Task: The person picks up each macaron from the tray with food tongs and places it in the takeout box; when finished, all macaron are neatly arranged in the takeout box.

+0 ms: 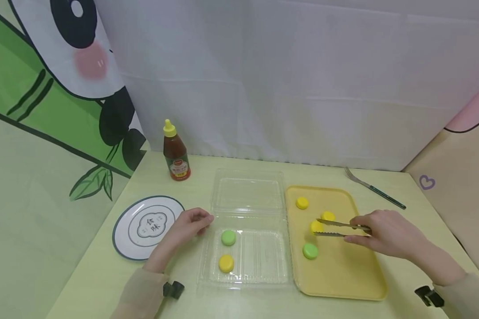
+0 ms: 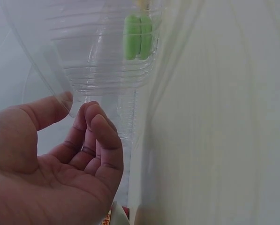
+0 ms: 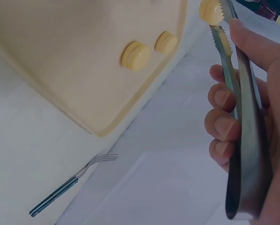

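My right hand (image 1: pixel 393 232) grips metal tongs (image 3: pixel 247 122) over a yellow tray (image 1: pixel 343 274). The toothed tips sit on either side of a yellow macaron (image 3: pixel 210 11). Two other yellow macarons, one near the far edge (image 1: pixel 302 203) and one just behind the tongs (image 1: pixel 328 216), lie on the tray with a green macaron (image 1: pixel 310 251). To the left, a clear plastic box (image 1: pixel 263 261) lies with its lid folded back, a green macaron (image 1: pixel 228 237) and a yellow macaron (image 1: pixel 225 263) inside. My left hand (image 2: pixel 79 154) pinches the box's left rim between thumb and fingers.
A white plate with a blue rim (image 1: pixel 123 241) lies left of the box, partly behind my left hand. A sauce bottle with a yellow cap (image 1: pixel 177 155) stands at the back left. Beyond the tray, a fork (image 1: pixel 377 190) lies at the back right. A white cloth (image 1: pixel 283 88) hangs behind the table.
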The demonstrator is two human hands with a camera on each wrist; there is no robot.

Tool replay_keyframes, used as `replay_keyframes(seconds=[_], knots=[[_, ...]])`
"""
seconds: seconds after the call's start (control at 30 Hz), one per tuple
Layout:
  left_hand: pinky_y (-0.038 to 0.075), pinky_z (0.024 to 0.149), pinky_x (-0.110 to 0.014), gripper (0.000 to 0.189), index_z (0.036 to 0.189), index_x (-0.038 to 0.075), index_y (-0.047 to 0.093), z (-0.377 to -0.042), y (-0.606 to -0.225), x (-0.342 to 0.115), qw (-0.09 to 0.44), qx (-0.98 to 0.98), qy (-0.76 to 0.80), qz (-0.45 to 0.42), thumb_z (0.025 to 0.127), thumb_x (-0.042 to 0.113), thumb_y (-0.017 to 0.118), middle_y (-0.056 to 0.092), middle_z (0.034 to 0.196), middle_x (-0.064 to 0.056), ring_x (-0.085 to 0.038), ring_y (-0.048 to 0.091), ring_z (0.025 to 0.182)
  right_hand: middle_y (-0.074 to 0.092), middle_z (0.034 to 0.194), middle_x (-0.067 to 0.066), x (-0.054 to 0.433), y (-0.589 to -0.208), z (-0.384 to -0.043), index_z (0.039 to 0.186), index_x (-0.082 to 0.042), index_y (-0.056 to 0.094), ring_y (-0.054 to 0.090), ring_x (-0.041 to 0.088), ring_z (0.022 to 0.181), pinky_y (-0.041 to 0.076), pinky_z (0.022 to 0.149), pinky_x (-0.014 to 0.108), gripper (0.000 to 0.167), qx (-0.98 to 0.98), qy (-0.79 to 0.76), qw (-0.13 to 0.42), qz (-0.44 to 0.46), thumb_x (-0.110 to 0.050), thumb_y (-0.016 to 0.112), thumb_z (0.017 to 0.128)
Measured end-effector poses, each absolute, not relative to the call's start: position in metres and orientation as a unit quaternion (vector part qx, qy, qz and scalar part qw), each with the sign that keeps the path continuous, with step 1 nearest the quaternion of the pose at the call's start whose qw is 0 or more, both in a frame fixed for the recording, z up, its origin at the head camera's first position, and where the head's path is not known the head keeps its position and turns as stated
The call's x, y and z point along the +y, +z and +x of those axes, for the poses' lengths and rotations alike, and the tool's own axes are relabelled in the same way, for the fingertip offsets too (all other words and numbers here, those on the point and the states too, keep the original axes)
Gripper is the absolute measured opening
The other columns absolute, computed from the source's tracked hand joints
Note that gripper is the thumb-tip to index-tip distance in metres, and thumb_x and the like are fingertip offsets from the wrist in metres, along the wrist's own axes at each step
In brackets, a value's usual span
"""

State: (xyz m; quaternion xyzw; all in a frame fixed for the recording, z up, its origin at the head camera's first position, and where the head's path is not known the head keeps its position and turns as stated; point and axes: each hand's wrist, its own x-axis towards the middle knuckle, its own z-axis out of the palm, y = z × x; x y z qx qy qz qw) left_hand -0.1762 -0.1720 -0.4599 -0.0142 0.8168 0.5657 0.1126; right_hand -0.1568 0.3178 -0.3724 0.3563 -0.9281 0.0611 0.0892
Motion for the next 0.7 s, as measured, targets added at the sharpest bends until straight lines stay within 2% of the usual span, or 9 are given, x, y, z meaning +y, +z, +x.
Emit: replay_keyframes(seconds=[0.13, 0.6, 0.7], knots=[[0.047, 0.067, -0.030, 0.021, 0.104, 0.002, 0.067, -0.177, -0.459, -0.172, 0.114, 0.816, 0.566, -0.019, 0.097, 0.022, 0.065, 0.064, 0.085, -0.008, -0.018, 0.056, 0.074, 0.024, 0.057, -0.024, 0.311, -0.368, -0.160, 0.080, -0.032, 0.060, 0.021, -0.008, 0.051, 0.019, 0.047, 0.018, 0.025, -0.926, 0.057, 0.093, 0.362, -0.045, 0.081, 0.081], [0.047, 0.067, -0.029, 0.022, 0.105, 0.002, 0.067, -0.176, -0.460, -0.172, 0.115, 0.819, 0.563, -0.016, 0.097, 0.022, 0.065, 0.064, 0.085, -0.008, -0.018, 0.056, 0.074, 0.045, 0.061, -0.023, 0.275, -0.365, -0.169, 0.089, -0.023, 0.070, 0.032, -0.007, 0.051, 0.032, 0.050, 0.019, 0.028, -0.919, 0.073, 0.051, 0.383, -0.051, 0.073, 0.087], [0.048, 0.067, -0.029, 0.022, 0.104, 0.002, 0.067, -0.176, -0.460, -0.172, 0.116, 0.819, 0.561, -0.015, 0.097, 0.022, 0.065, 0.064, 0.085, -0.009, -0.018, 0.056, 0.074, 0.036, 0.058, -0.022, 0.268, -0.366, -0.170, 0.084, -0.026, 0.065, 0.029, -0.007, 0.050, 0.029, 0.048, 0.019, 0.027, -0.916, 0.075, 0.046, 0.391, -0.051, 0.072, 0.088]])
